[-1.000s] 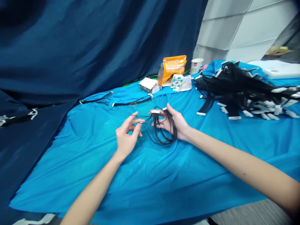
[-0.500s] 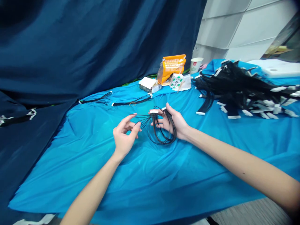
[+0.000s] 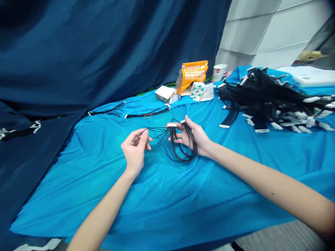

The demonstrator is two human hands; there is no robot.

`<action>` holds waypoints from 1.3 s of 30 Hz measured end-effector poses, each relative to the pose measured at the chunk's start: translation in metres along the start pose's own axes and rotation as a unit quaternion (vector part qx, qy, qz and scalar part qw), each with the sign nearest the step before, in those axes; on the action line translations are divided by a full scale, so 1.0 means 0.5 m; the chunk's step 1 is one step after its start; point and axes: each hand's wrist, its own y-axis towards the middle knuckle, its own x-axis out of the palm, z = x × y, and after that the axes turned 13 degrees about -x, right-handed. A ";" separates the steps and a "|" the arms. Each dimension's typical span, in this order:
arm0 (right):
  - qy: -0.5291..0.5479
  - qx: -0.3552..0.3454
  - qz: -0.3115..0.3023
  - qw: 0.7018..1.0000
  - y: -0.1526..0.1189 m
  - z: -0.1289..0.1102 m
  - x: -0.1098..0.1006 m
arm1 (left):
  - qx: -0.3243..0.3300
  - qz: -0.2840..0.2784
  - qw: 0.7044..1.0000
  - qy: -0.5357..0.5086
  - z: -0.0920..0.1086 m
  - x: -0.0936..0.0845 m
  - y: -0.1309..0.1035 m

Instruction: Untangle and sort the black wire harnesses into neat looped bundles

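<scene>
At the left hand (image 3: 134, 150), thumb and forefinger close together, apparently pinching ends of loose strands (image 3: 162, 130); the exact grip is too fine to tell. Just beyond its fingertips, those strands run across to the right hand (image 3: 197, 136), which holds a coiled black cable (image 3: 193, 145) between raised thumb and curled fingers. White connector (image 3: 171, 124) at the right fingertips, on the side facing the left hand.

Risks, as judged: strands are thin and fanned out, so one or two could slip from the left pinch. A hard pull from that side could tighten a tangle or strain wires at the connector. Coil hangs open below the right hand; a slackened thumb could let its loops spring apart.

Farther out, ahead of the left hand: a straight cable (image 3: 138, 115) with a tan band (image 3: 148, 115) at it, on or around I cannot tell. Beyond the right hand, a cable pile (image 3: 261, 90) on the blue-draped surface (image 3: 167, 205); trailing loops might snag if carried there.
</scene>
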 end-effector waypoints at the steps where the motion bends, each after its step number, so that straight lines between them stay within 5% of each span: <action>1: -0.001 -0.001 -0.003 1.000 0.000 0.000 0.000 | -0.002 0.002 1.000 -0.003 0.000 0.000 0.001; 11: 0.004 -0.013 -0.015 1.000 0.001 0.001 -0.001 | 0.000 -0.009 1.000 0.012 -0.003 -0.007 0.007; 17: 0.010 -0.006 -0.006 1.000 0.001 0.000 0.001 | -0.106 -0.239 0.965 0.029 0.005 -0.005 -0.006; 19: 0.008 -0.006 -0.009 1.000 0.002 -0.001 0.000 | -0.104 -0.277 0.954 0.053 0.008 -0.002 -0.011; 24: -0.001 -0.009 -0.023 1.000 0.001 -0.001 -0.003 | 0.086 -0.235 0.947 0.203 -0.005 -0.005 -0.014; 29: 0.009 -0.011 0.003 1.000 -0.001 -0.001 0.001 | 0.318 -0.243 0.854 0.333 -0.032 -0.020 0.000; 33: 0.006 -0.012 0.010 1.000 -0.003 -0.004 0.006 | 0.364 -0.235 0.822 0.371 -0.043 -0.025 0.007; 39: 0.006 -0.010 0.013 1.000 -0.002 -0.003 0.003 | 0.398 -0.258 0.812 0.341 -0.033 -0.019 0.004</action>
